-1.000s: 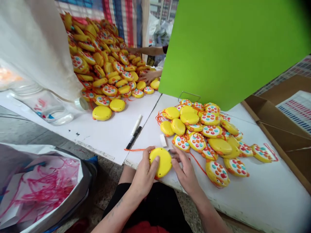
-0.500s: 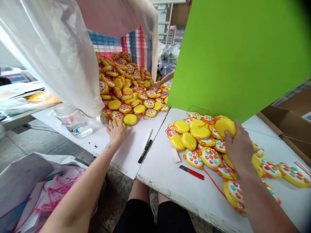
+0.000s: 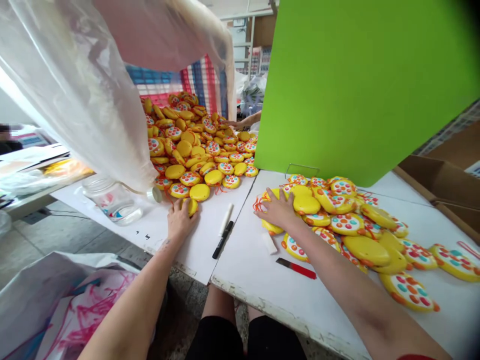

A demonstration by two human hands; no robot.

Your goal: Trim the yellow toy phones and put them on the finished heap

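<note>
Left hand: (image 3: pixel 180 220) half closed, curling its fingers around a yellow piece (image 3: pixel 192 207) at the front of the large heap (image 3: pixel 187 145).
Right hand: (image 3: pixel 278 209) spreading its fingers wide over the left end of the smaller pile (image 3: pixel 369 250) — touching pieces; any grip, cannot tell.
Between the hands: white pen (image 3: pixel 226 220) and black marker (image 3: pixel 223 240) lying side by side.
Near the smaller pile: red-handled blade (image 3: pixel 296 268) lying flat on the white table (image 3: pixel 258 295).
Behind: green board (image 3: pixel 352 90) standing upright.

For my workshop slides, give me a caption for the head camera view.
Left hand on a yellow piece, right hand over another pile.
</note>
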